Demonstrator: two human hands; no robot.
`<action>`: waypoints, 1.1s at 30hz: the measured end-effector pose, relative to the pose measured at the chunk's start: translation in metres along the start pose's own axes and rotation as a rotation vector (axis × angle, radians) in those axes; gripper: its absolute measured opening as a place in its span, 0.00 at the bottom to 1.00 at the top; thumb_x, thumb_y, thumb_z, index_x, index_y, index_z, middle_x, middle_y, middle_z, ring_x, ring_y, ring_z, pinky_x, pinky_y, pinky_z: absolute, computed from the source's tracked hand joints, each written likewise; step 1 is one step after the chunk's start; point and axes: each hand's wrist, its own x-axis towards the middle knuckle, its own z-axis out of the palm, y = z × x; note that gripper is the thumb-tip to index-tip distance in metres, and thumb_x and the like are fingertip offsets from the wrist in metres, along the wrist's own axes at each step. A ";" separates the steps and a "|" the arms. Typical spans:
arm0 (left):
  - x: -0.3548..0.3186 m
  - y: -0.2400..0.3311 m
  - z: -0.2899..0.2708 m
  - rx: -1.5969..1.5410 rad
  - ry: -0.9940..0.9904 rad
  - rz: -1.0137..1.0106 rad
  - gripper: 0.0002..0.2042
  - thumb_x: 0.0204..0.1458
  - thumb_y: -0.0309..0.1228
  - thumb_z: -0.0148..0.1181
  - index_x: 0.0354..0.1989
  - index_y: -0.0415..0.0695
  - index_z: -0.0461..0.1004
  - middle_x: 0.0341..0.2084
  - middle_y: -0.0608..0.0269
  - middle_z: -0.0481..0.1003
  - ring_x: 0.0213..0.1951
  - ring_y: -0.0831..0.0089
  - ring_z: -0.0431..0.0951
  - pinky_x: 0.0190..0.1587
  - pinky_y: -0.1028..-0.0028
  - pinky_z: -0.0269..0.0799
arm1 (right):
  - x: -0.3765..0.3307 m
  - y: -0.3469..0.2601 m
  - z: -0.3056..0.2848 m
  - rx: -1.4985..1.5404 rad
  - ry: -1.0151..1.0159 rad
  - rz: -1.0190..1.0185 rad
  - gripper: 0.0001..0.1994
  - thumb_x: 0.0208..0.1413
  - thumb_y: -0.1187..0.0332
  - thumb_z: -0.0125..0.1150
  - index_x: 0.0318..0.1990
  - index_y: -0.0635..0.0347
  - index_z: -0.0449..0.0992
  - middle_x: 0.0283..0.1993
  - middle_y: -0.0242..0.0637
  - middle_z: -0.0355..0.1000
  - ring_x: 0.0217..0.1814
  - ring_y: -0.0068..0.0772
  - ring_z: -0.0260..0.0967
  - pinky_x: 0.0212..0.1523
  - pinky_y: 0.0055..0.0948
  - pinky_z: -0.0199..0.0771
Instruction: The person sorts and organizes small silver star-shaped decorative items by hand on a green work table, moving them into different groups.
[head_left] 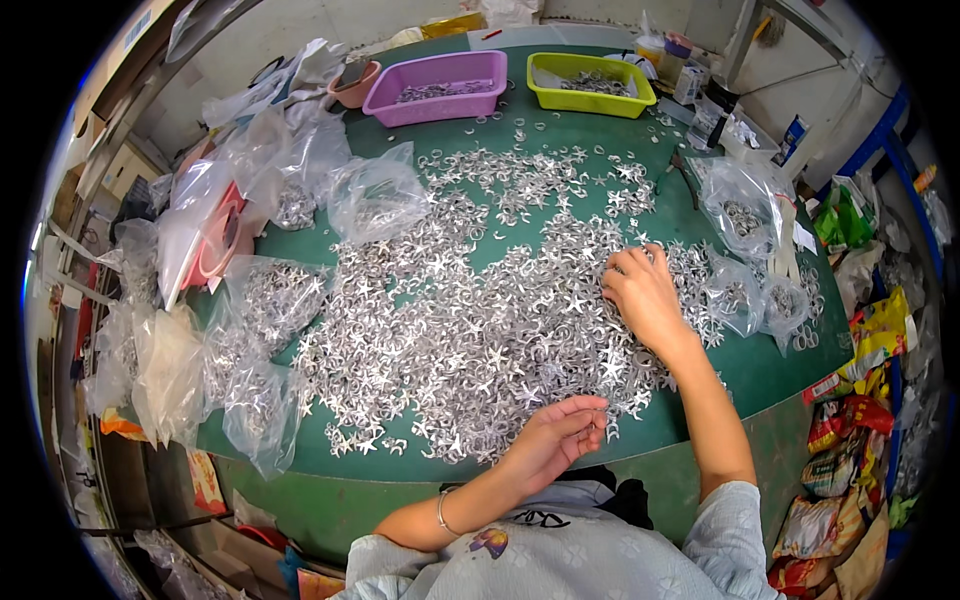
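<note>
A wide heap of small silvery metal pieces, many shaped like starfish and others like crescents or open rings, covers the middle of the green table. My right hand rests on the heap's right side, its fingers bent down among the pieces; what the fingertips grip is hidden. Nearer to me, my left hand hovers at the table's front edge, palm turned inward. Its fingers are curled with the thumb against them, and anything between them is too small to make out. A bracelet circles the left wrist.
Along the back stand a purple basin and a yellow-green basin, both holding metal pieces. Clear plastic bags of pieces lie at left and right. Pliers lie at the back right. Colourful packages crowd the right side.
</note>
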 end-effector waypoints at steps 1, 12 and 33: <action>0.000 0.000 0.000 0.002 0.001 0.000 0.10 0.53 0.23 0.47 0.43 0.37 0.67 0.29 0.64 0.70 0.29 0.79 0.68 0.35 0.78 0.66 | 0.000 0.002 0.000 0.005 -0.003 -0.042 0.04 0.41 0.73 0.59 0.27 0.59 0.74 0.39 0.34 0.66 0.47 0.35 0.61 0.55 0.44 0.51; -0.001 -0.003 -0.002 0.010 0.025 0.032 0.10 0.52 0.23 0.47 0.42 0.37 0.68 0.29 0.65 0.70 0.28 0.78 0.68 0.36 0.78 0.66 | -0.003 -0.002 0.003 0.037 0.018 0.008 0.04 0.42 0.75 0.56 0.29 0.60 0.74 0.41 0.34 0.67 0.50 0.35 0.60 0.57 0.48 0.49; -0.003 0.004 0.004 0.016 0.034 0.068 0.13 0.54 0.26 0.45 0.46 0.35 0.67 0.30 0.63 0.70 0.32 0.77 0.69 0.39 0.77 0.66 | -0.043 -0.010 -0.030 1.396 -0.084 0.569 0.07 0.56 0.73 0.48 0.38 0.66 0.70 0.34 0.32 0.70 0.38 0.20 0.67 0.40 0.19 0.64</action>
